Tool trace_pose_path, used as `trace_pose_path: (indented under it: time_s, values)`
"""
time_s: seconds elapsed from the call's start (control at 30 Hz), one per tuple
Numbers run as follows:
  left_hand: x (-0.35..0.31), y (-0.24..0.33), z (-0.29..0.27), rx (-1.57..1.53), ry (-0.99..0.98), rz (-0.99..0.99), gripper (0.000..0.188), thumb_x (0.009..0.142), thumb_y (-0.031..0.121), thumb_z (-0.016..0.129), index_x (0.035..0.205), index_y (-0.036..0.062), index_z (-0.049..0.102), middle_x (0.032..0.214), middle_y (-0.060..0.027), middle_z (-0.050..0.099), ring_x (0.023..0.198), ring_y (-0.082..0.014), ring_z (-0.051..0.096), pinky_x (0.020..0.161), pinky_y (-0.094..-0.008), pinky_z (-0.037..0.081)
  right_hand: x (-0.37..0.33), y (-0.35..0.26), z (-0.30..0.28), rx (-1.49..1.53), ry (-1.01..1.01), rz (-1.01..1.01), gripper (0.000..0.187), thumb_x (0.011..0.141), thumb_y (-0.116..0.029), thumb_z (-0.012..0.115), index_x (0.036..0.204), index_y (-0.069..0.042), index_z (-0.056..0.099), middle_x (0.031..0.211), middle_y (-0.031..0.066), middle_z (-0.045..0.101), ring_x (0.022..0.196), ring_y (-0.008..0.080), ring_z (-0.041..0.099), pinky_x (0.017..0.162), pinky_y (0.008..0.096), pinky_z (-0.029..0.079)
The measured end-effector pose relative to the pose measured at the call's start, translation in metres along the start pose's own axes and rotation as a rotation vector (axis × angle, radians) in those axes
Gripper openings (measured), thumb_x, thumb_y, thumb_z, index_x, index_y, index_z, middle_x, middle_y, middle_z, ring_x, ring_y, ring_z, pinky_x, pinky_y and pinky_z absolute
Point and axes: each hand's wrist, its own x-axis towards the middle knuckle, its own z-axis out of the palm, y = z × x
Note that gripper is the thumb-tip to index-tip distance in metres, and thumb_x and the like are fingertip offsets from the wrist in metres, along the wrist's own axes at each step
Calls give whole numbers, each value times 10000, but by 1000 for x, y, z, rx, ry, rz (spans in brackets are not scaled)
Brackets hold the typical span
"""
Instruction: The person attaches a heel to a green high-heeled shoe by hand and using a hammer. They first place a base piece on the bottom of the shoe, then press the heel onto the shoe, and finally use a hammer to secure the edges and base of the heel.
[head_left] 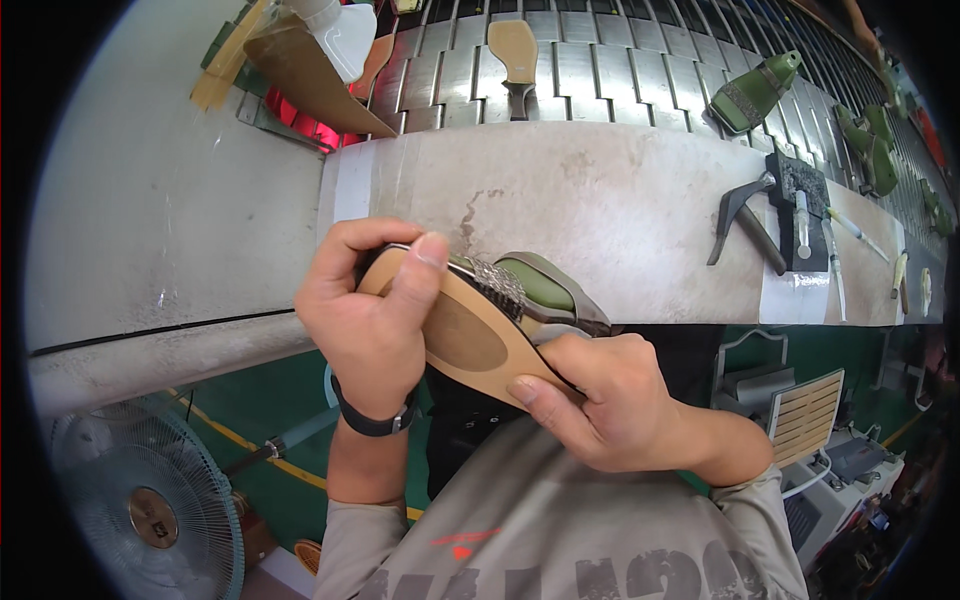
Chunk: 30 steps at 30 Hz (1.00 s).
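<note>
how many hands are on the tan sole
2 on the tan sole: the left hand grips its upper-left end, and the right hand holds its lower-right part. Some fingers are hidden behind it.

A pale, stained desk (620, 190) stretches beyond the left grip (375, 310) and right grip (620, 400), whitened by a soft patch of glare. To the left of the left grip lies a smooth light-grey surface (180, 220) with a rounded front edge. Farther beyond both grips, behind the desk, runs a conveyor of shiny metal slats (430, 75), and a red glow (300, 120) shows ahead and left of the left grip. Below and left of it, a large round fan (155, 515) with a wire guard stands over a green floor (265, 385) crossed by a yellow line (235, 436). Right of the right grip are a slatted wooden panel (806, 412) and pale equipment (845, 505).
</note>
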Motion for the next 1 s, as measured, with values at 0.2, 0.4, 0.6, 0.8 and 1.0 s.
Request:
trace_pose_path:
  time_s: [0.2, 0.4, 0.6, 0.8, 1.0]
  values:
    - [5, -12, -6, -108, 25, -72, 159, 933, 84, 831, 1008, 4, 716, 885, 2, 698, 791, -66, 625, 734, -237, 508, 1, 16, -3, -24, -2, 145, 196, 1018, -160, 724, 891, -17, 679, 642, 151, 601, 544, 342, 616, 509, 407, 484]
    - [7, -20, -9, -118, 24, -63, 137, 944, 65, 807, 1015, -2, 710, 917, -27, 713, 824, -88, 658, 784, -243, 526, 5, 23, 0, -31, 10, 81, 213, 1019, -159, 716, 862, -21, 680, 639, 151, 604, 549, 344, 621, 518, 418, 491]
    - [7, -21, -15, -132, 17, -63, 138, 948, 55, 782, 1036, -13, 700, 949, -83, 747, 884, -140, 720, 831, -266, 552, 11, 23, 1, -16, -3, 82, 240, 1019, -155, 702, 825, -18, 669, 628, 156, 602, 544, 359, 626, 513, 433, 487]
    - [6, -17, -8, -121, 10, -60, 146, 941, 57, 788, 1035, -9, 698, 954, -93, 751, 879, -146, 719, 830, -267, 551, 9, 27, -4, -28, 4, 96, 281, 997, -171, 722, 775, -19, 642, 612, 155, 596, 541, 367, 626, 503, 442, 481]
    - [8, -9, -5, -67, -40, 2, 194, 934, 71, 807, 1060, -18, 690, 946, -82, 740, 864, -141, 710, 825, -280, 560, 15, 27, -24, -387, 131, -80, 312, 889, -294, 837, 949, -31, 680, 646, 123, 629, 567, 338, 646, 556, 433, 524]
